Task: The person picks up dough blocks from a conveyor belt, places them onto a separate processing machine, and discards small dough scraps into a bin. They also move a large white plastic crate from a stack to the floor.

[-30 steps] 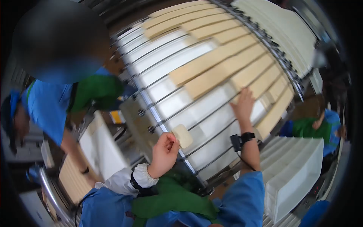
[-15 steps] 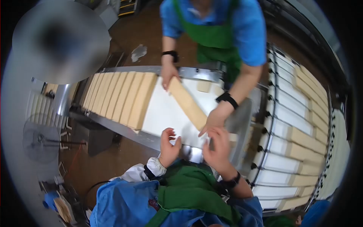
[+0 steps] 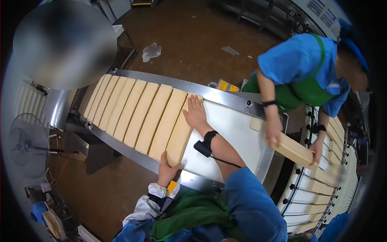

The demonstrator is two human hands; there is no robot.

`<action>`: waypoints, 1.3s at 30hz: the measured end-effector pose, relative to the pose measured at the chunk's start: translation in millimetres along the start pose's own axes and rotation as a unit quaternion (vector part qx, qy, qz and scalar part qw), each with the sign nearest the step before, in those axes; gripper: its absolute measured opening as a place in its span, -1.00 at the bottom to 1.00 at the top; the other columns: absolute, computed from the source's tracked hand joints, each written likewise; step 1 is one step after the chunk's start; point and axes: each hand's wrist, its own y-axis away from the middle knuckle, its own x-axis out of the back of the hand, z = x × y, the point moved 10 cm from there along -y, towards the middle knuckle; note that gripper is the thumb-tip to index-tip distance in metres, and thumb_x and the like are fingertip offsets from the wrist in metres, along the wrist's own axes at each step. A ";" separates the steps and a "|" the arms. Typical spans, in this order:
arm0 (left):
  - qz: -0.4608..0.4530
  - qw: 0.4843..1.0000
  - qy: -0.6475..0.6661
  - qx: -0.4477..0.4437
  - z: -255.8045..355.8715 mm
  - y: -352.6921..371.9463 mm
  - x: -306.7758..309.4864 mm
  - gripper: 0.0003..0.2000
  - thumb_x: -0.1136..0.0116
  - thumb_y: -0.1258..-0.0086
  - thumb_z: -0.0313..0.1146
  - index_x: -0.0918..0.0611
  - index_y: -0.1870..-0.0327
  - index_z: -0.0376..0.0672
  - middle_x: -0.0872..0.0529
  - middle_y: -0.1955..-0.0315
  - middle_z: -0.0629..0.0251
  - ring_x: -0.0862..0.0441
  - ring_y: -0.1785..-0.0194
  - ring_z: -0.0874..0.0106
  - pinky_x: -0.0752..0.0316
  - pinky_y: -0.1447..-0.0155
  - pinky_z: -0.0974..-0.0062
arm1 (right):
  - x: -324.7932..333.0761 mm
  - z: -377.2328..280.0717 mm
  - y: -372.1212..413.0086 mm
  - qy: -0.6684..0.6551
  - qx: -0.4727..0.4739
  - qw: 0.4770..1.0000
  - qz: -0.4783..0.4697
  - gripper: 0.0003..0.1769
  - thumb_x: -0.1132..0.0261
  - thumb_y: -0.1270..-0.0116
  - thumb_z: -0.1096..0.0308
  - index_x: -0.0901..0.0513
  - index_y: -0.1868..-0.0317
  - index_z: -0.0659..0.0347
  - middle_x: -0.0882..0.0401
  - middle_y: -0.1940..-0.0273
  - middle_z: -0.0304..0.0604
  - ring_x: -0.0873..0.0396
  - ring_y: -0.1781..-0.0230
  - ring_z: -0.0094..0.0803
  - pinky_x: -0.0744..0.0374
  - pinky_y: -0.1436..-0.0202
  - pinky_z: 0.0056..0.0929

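A row of long pale slabs (image 3: 135, 117) lies side by side across the belt (image 3: 225, 133). My left hand (image 3: 166, 172) touches the near end of the last slab (image 3: 180, 139), fingers apart, thumb at its corner. At the far end of the same slab, my right hand (image 3: 196, 114) lies flat with its fingers stretched out. A black device (image 3: 202, 148) with a cable hangs at my right wrist. To the right, a co-worker's two hands hold another slab (image 3: 295, 150) by its ends, between the belt and the rack.
The co-worker (image 3: 300, 68) leans over the right end of the belt. A rack (image 3: 322, 189) with more slabs stands at the right. Near the belt's right end lies a small pale piece (image 3: 256, 124). A metal rail (image 3: 181, 85) runs along the far side. A fan (image 3: 28, 145) stands at the left.
My hands have moved to the last slab in the row. The co-worker has moved right with a slab, away from the belt's middle. The view has shifted.
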 end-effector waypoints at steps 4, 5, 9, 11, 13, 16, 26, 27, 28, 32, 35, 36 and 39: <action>-0.057 0.996 -0.036 0.060 4.3 -4.3 -0.4 0.02 -0.51 0.04 -0.12 -0.15 -0.45 -0.24 -0.63 0.01 -0.22 -0.65 -0.05 0.05 -0.54 -0.12 0.28 | 1.7 -8.5 3.4 0.079 -0.015 0.996 0.047 -0.39 -0.06 -0.38 0.13 -0.37 -0.29 0.42 -0.32 -0.32 0.15 -0.20 -0.41 -0.08 -0.07 -0.50 -0.08; -0.049 0.997 -0.020 0.062 -0.9 -5.9 -1.4 0.02 -0.50 0.04 -0.14 -0.13 -0.45 -0.24 -0.64 0.01 -0.20 -0.65 -0.05 0.06 -0.54 -0.11 0.28 | 10.2 -12.8 -2.8 0.089 -0.034 0.995 0.020 -0.43 -0.08 -0.35 0.14 -0.43 -0.23 0.40 -0.40 -0.24 0.13 -0.28 -0.35 -0.09 -0.15 -0.45 -0.09; -0.075 0.991 0.085 0.069 -20.9 -14.9 -21.6 0.00 -0.44 0.02 -0.32 -0.07 -0.47 -0.26 -0.58 -0.08 -0.07 -0.60 -0.07 0.19 -0.53 -0.13 0.35 | 27.7 5.4 -31.4 0.063 -0.148 0.985 -0.056 -0.48 -0.17 -0.21 0.12 -0.55 -0.09 0.29 -0.53 -0.07 0.04 -0.43 -0.16 -0.16 -0.33 -0.23 -0.21; -0.120 0.943 0.288 0.112 -6.8 -10.5 -36.8 -0.05 -0.34 0.00 -0.62 -0.03 -0.45 -0.25 -0.43 -0.22 0.03 -0.50 -0.18 0.21 -0.47 -0.23 0.36 | 15.6 12.2 -33.1 0.186 -0.166 0.967 -0.047 -0.42 -0.13 -0.23 0.07 -0.52 -0.15 0.32 -0.49 -0.15 0.04 -0.38 -0.22 -0.12 -0.28 -0.26 -0.12; -0.133 0.961 0.216 0.108 -18.7 -12.5 -42.3 -0.06 -0.36 0.01 -0.60 -0.05 -0.44 -0.24 -0.44 -0.21 0.02 -0.46 -0.22 0.19 -0.46 -0.25 0.35 | 38.0 28.2 -10.9 0.114 -0.195 0.972 -0.069 -0.39 -0.15 -0.20 0.07 -0.53 -0.14 0.36 -0.47 -0.13 0.13 -0.32 -0.25 -0.04 -0.20 -0.32 0.02; -0.179 0.984 0.022 0.011 33.9 -3.1 -51.1 -0.07 -0.44 0.08 -0.46 -0.17 -0.40 -0.22 -0.52 -0.12 -0.07 -0.49 -0.21 0.08 -0.48 -0.21 0.29 | 80.5 99.4 59.6 0.083 -0.289 0.953 0.049 -0.27 -0.27 -0.10 -0.01 -0.50 -0.15 0.41 -0.47 -0.11 0.17 -0.35 -0.23 -0.03 -0.26 -0.31 0.06; -0.209 0.914 -0.300 -0.178 103.0 -4.9 -84.5 -0.22 -0.46 0.21 -0.28 -0.38 -0.18 -0.15 -0.69 0.16 -0.07 -0.65 0.11 -0.13 -0.57 0.06 0.05 | 135.0 126.9 260.5 0.022 -0.216 0.970 0.109 -0.65 -0.23 -0.22 0.21 -0.61 -0.04 -0.07 -0.52 0.13 0.04 -0.55 0.09 -0.01 -0.52 0.09 -0.04; -0.194 0.916 -0.286 -0.203 109.4 -5.5 -89.0 -0.31 -0.44 0.21 -0.30 -0.43 -0.08 -0.15 -0.71 0.22 -0.05 -0.67 0.16 -0.10 -0.58 0.09 0.06 | 143.4 123.2 267.7 0.069 -0.256 0.962 0.060 -0.64 -0.14 -0.25 0.30 -0.62 -0.06 -0.16 -0.50 0.14 0.04 -0.52 0.06 0.02 -0.49 0.07 -0.04; -0.202 0.914 -0.276 -0.216 114.3 -1.6 -98.9 -0.31 -0.44 0.22 -0.32 -0.44 -0.09 -0.13 -0.69 0.21 -0.05 -0.64 0.14 -0.10 -0.55 0.05 0.07 | 148.1 131.9 286.5 0.057 -0.283 0.954 0.076 -0.64 -0.14 -0.25 0.30 -0.62 -0.06 -0.15 -0.49 0.14 0.04 -0.50 0.06 0.02 -0.48 0.06 -0.05; -0.226 0.865 -0.251 -0.370 182.5 55.1 -162.6 -0.43 -0.42 0.17 -0.38 -0.50 0.02 -0.18 -0.69 0.26 -0.03 -0.65 0.17 -0.08 -0.55 0.08 0.11 | 215.9 167.5 394.6 -0.002 -0.375 0.914 0.156 -0.61 -0.23 -0.17 0.30 -0.62 -0.05 -0.11 -0.49 0.15 0.06 -0.46 0.04 0.04 -0.45 0.05 -0.06; -0.300 0.828 -0.192 -0.434 252.0 150.3 -229.2 -0.40 -0.42 0.17 -0.42 -0.50 -0.02 -0.17 -0.67 0.23 -0.01 -0.61 0.13 -0.05 -0.53 0.04 0.14 | 308.2 195.1 516.7 0.048 -0.373 0.889 0.260 -0.56 -0.33 -0.06 0.35 -0.64 -0.02 -0.13 -0.49 0.19 0.04 -0.48 0.10 0.02 -0.42 0.11 -0.07; -0.312 0.820 -0.171 -0.449 270.8 181.7 -248.0 -0.38 -0.43 0.17 -0.43 -0.50 -0.05 -0.17 -0.66 0.20 0.00 -0.59 0.09 -0.03 -0.52 0.01 0.15 | 324.7 214.5 552.3 0.041 -0.394 0.883 0.252 -0.55 -0.36 -0.03 0.33 -0.64 -0.01 -0.13 -0.50 0.21 0.02 -0.48 0.11 0.02 -0.44 0.11 -0.07; -0.366 0.800 -0.155 -0.450 304.1 257.0 -314.7 -0.27 -0.52 0.15 -0.30 -0.46 -0.17 -0.10 -0.62 0.10 -0.03 -0.57 0.01 0.01 -0.52 -0.03 0.15 | 371.5 287.9 640.7 0.022 -0.438 0.879 0.188 -0.40 -0.45 0.09 0.29 -0.60 -0.08 -0.17 -0.51 0.26 -0.01 -0.49 0.15 0.02 -0.49 0.10 -0.08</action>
